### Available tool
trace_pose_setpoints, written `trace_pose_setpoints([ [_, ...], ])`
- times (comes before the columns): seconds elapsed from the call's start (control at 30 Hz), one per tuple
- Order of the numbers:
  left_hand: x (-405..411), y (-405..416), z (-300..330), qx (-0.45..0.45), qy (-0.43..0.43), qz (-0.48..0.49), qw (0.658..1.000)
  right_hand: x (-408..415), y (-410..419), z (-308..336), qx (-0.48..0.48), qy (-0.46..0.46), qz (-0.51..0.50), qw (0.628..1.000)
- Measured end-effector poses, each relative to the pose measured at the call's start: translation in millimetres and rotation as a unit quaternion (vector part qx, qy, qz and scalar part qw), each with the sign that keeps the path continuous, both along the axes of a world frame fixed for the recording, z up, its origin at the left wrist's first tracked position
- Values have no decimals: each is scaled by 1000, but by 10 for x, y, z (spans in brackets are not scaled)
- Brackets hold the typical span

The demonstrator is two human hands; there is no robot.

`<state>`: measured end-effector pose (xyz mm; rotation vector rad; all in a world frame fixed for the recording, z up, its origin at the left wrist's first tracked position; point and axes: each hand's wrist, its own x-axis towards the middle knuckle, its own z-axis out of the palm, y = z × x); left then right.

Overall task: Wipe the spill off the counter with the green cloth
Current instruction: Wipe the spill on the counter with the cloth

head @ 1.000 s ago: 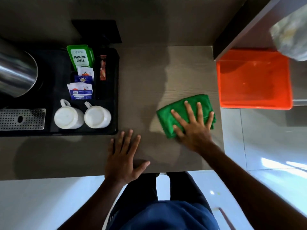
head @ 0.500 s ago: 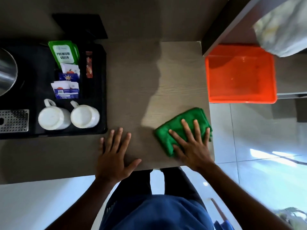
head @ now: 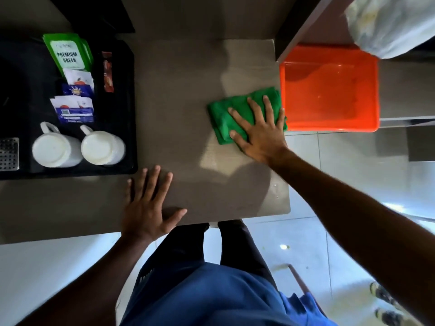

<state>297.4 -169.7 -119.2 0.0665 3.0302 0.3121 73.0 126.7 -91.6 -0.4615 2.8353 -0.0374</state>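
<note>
Two hands lie flat on the counter (head: pixel 188 95): the right hand (head: pixel 260 132) presses the green cloth (head: pixel 226 114) with fingers spread, at the counter's right edge, just beside an orange tub (head: pixel 329 90). The left hand (head: pixel 146 208) rests open near the front edge. A black tray (head: pixel 130 114) holding two white mugs (head: pixel 77 149) and sachets (head: pixel 73 90) borders the left side.

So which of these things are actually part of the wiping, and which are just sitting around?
Part of the job:
green cloth
right hand, flat on the cloth
left hand, flat on the counter

Just lying about:
two white mugs
black tray
tea sachets
orange tub
</note>
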Motion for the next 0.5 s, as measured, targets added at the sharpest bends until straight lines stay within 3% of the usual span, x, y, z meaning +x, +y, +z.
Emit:
trace_pose_setpoints([
  [0.13, 2, -5, 7, 4, -9, 0, 1000, 1329, 483, 84, -16, -25, -48, 998],
  [0.27, -10, 2, 31, -2, -2, -6, 1000, 2189, 222, 74, 6, -83, -112, 990],
  [0.4, -13, 4, 35, -12, 0, -10, 1000, 2192, -477, 75, -23, -69, -108, 991],
  [0.5, -2, 6, 22, -12, 5, -11, 1000, 1675, -845, 43, -53, -40, -96, 993],
])
